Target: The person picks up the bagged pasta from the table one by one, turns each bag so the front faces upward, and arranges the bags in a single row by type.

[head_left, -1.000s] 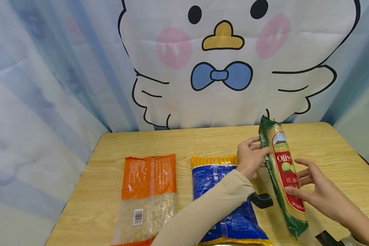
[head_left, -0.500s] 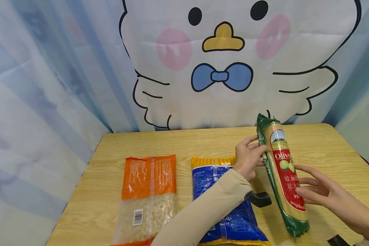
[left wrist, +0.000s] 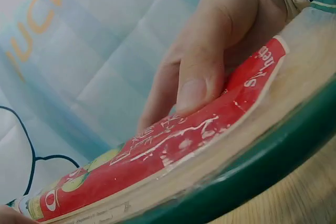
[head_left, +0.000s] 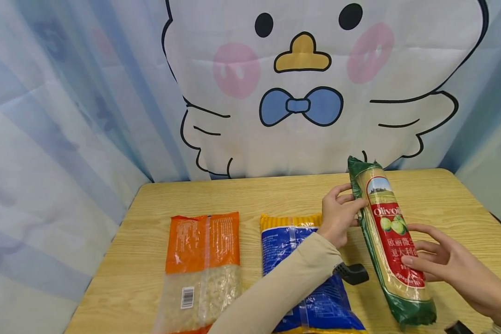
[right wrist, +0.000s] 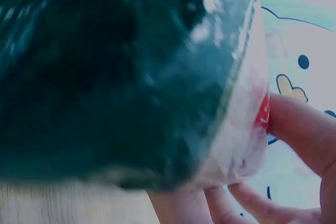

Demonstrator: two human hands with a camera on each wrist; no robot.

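- Far left: pale blue-and-white curtain [head_left: 75,116], hanging in folds; behind the table it bears a cartoon bird with a blue bow tie.
- Left on the wooden table [head_left: 117,278]: orange-and-clear bag [head_left: 203,269], lying flat, barcode on its near half, pale contents showing.
- Right of it: blue-and-yellow bag [head_left: 280,246], lying flat, partly covered from view by a beige sleeve [head_left: 275,287].
- Farther right: left hand [head_left: 338,215], pinching the left edge of the pasta pack near its far end, thumb on the front side. Black device [head_left: 352,273] at this wrist.
- Right part of table: pasta pack [head_left: 394,246], green ends, red label with green olives, held between both hands; slanted, far end to the left, near end to the right. Cannot tell whether its near end touches the tabletop.
- Far right: right hand [head_left: 446,264], grasping the pack's right side, thumb on the red label, other fingers partly hidden behind.
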